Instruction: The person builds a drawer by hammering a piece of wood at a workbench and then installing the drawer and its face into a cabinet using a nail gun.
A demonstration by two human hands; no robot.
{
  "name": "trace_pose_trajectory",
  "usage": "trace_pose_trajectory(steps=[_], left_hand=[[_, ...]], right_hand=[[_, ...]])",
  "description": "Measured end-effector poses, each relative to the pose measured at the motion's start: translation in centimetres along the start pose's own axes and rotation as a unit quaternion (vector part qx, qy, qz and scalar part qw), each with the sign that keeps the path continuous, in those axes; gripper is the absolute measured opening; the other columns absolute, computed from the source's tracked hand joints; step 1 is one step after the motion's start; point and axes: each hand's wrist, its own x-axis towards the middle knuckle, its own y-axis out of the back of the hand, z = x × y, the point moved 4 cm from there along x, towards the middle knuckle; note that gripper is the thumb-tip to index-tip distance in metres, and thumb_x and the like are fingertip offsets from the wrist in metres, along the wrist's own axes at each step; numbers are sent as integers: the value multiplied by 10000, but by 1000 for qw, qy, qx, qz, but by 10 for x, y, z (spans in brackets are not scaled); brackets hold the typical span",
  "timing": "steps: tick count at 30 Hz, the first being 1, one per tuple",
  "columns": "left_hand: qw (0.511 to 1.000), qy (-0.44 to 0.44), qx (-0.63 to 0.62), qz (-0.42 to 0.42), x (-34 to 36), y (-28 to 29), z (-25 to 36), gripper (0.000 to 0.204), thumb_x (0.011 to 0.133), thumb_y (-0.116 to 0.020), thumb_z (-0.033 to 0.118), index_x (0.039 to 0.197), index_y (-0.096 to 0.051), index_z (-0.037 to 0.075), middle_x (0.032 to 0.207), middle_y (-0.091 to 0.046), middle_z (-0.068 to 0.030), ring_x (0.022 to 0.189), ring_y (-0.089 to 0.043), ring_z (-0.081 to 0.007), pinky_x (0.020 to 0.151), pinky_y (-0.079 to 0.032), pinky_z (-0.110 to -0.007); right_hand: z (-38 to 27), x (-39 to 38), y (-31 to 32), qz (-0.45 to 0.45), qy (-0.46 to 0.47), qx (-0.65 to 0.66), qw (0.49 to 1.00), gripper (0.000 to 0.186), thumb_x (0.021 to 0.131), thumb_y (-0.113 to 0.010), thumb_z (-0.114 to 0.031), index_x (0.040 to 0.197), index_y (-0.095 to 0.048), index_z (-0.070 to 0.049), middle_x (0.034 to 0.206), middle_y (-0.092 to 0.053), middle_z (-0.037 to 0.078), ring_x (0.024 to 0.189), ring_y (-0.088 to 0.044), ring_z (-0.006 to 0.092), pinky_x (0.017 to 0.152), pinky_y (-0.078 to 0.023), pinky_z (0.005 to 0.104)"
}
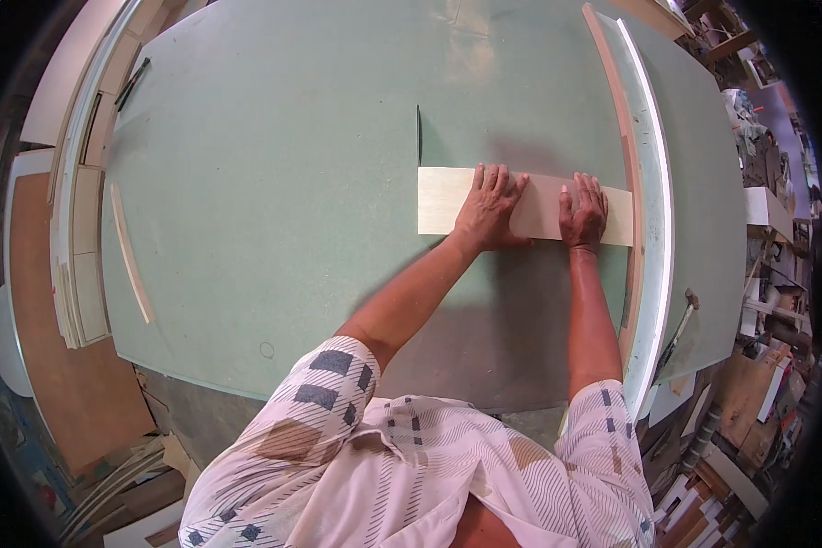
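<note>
A pale rectangular wooden board (543, 208) lies crosswise on the green saw table (265, 219). Its right end meets the brown wooden strip of the fence (632, 173). At the board's far left corner a thin dark saw blade (419, 137) stands up from the tabletop. My left hand (491, 208) lies on the board left of its middle, fingers spread over the far edge. Nearer the fence, my right hand (584, 214) rests on the board with fingers forward and thumb apart. Both hands are open and press on the wood from above.
Right of the fence lies a hammer (676, 333). A thin wood strip (131, 256) and a dark slim tool (132, 84) sit near the table's left edge. Stacked boards (87, 228) line the left side, and wood offcuts (749, 402) clutter the right.
</note>
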Motion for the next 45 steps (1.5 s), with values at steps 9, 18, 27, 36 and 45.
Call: trace_pose_trajectory(steps=[9, 18, 27, 36, 45], left_hand=[[1000, 1, 5, -5, 1, 0, 0, 1217, 622, -815, 728, 1543, -419, 39, 1457, -408, -285, 1430, -337, -446, 1248, -182, -588], [1000, 3, 7, -7, 2, 1, 1, 1216, 622, -818, 727, 1550, -414, 53, 1466, -407, -285, 1436, -329, -441, 1252, -178, -578], [1000, -1, 2, 14, -1, 2, 2, 1211, 612, -823, 706, 1548, -423, 50, 1442, -428, -279, 1423, -344, -432, 1249, -181, -573], [1000, 1, 23, 15, -5, -3, 2, 1227, 606, -807, 736, 1548, -428, 47, 1444, -427, -268, 1428, -338, -421, 1252, -180, -567], [999, 1, 28, 29, -7, -7, 3, 1232, 596, -816, 737, 1554, -424, 68, 1448, -424, -263, 1428, -338, -427, 1255, -180, -570]], right_hand=[[3, -1, -5, 5, 0, -4, 1000, 484, 985, -604, -403, 1361, -658, -102, 1432, -622, 124, 1400, -513, 326, 1190, -338, 501], [6, 2, -6, 10, 5, 0, 1000, 489, 984, -607, -411, 1362, -659, -106, 1428, -629, 118, 1404, -514, 320, 1187, -341, 496], [5, 0, -5, 13, 10, -3, 1000, 500, 993, -590, -427, 1369, -656, -105, 1433, -626, 122, 1402, -517, 317, 1187, -341, 500], [6, -2, -6, 24, 18, -8, 1000, 501, 993, -589, -434, 1367, -662, -109, 1429, -629, 118, 1399, -520, 316, 1187, -343, 485], [7, -4, -7, 33, 22, -7, 999, 481, 988, -605, -415, 1357, -668, -112, 1430, -629, 114, 1398, -523, 312, 1187, -345, 481]])
